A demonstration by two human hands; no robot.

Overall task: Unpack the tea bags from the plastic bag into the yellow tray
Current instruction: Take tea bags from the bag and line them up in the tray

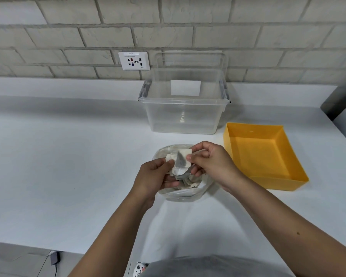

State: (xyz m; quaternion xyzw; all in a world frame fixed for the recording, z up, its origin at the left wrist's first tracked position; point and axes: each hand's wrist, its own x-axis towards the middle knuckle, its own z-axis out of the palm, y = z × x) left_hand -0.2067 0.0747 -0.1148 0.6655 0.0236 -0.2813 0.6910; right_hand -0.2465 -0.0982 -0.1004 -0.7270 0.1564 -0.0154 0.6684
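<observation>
Left hand (154, 176), right hand (212, 162) pinch tea bags (180, 161) over plastic bag (180, 195); yellow tray (279, 183) rim near right wrist.

Hands: two, a left hand (156, 176) and a right hand (212, 162).
Plastic bag (180, 194): one.
Tea bags (180, 160): several (a bunched clump, partly inside the bag and too overlapped for an exact tally; at least three show).
Yellow tray (228, 140): one.
Clear storage box (184, 116): one, bearing one white label (185, 87).
Wall socket plate (133, 61): one.
Dark adapter (55, 257) on the floor: one.
White counter (68, 156): one.
</observation>
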